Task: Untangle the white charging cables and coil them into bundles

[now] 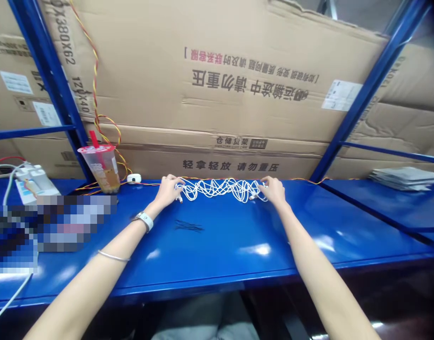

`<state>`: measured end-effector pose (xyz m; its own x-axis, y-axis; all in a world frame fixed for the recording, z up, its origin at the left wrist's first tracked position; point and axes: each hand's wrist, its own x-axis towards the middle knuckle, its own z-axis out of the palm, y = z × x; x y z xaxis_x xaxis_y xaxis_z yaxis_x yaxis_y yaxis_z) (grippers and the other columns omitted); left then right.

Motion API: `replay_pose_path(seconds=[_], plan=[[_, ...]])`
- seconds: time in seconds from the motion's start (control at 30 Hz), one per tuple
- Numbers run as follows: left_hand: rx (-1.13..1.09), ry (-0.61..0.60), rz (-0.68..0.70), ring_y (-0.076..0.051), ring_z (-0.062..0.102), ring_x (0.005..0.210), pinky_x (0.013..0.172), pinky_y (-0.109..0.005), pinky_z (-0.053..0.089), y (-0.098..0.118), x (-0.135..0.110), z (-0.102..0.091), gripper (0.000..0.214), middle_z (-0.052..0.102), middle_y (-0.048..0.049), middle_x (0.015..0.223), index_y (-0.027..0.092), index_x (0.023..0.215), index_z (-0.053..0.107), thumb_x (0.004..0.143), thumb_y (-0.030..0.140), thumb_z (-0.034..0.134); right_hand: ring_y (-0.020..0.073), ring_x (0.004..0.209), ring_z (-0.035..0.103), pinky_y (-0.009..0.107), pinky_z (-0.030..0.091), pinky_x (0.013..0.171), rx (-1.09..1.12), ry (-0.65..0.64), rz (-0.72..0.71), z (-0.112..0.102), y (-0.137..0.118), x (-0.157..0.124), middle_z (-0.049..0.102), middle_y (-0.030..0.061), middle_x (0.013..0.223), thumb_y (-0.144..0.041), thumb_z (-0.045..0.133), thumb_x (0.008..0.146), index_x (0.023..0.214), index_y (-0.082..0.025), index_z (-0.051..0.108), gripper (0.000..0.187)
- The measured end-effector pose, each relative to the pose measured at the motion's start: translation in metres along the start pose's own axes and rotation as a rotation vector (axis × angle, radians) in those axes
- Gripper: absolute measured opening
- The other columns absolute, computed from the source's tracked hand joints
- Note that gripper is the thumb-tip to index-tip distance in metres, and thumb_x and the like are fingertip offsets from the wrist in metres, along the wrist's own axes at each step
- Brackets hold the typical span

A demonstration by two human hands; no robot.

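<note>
Seeing two bare forearms reach fwd across a blue steel bench to its back edge. Left hand & right hand sit well apart, fingers curled in, each closed on one end of a tangled white cable. Cable's loose loops span the gap btwn hands, lying near the bench's back edge, mid-width. Small white plug ends poke out just below the left hand; another shows near the right. A twisted red-yellow wire runs along the back edge behind the cable & climbs the cartons at left. L wrist wears a white watch band; a thin silver bangle sits lower on that forearm. Back-left, beyond L hand: plastic cup w/ red straw, small white puck just beside it. Further left, a white power strip & a pixelated blur over the bench's left end. Back-right corner: stack of flat grey packets. Behind all: big cardboard cartons w/ Chinese print, between blue steel shelf uprights.
</note>
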<state>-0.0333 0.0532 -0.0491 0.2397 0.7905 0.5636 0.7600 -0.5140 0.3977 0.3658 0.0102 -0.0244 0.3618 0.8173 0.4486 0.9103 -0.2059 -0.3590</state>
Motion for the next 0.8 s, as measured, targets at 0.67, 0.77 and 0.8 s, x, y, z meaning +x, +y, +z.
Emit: replay_pose_path(seconds=[0.67,0.77,0.8], plan=[[0.108,-0.087,0.090,-0.026,0.051,0.104,0.095,-0.042,0.040,-0.005,-0.006,0.005,0.021,0.063,-0.0090,0.102,0.021,0.091,0.071,0.084,0.028,0.053,0.0216,0.087,0.068,0.028,0.048,0.080,0.185,-0.023,0.193,-0.006,0.059,0.014,0.074,0.0082,0.088,-0.025,0.058,0.073,0.084,-0.017,0.074,0.021],[0.099,-0.081,0.074,-0.026,0.050,0.106,0.096,-0.043,0.040,-0.008,-0.008,0.003,0.022,0.063,-0.0090,0.103,0.021,0.091,0.071,0.084,0.029,0.052,0.0183,0.075,0.067,0.025,0.047,0.074,0.233,-0.040,0.057,-0.008,0.045,0.007,0.073,0.0055,0.078,-0.030,0.058,0.076,0.083,-0.016,0.073,0.022],[0.096,-0.074,0.064,-0.026,0.050,0.106,0.097,-0.043,0.040,-0.009,-0.010,0.003,0.022,0.063,-0.0092,0.103,0.021,0.091,0.072,0.084,0.030,0.053,0.0181,0.073,0.066,0.025,0.047,0.072,0.241,-0.042,0.000,-0.007,0.041,0.004,0.072,0.0054,0.075,-0.031,0.058,0.077,0.084,-0.016,0.072,0.022]])
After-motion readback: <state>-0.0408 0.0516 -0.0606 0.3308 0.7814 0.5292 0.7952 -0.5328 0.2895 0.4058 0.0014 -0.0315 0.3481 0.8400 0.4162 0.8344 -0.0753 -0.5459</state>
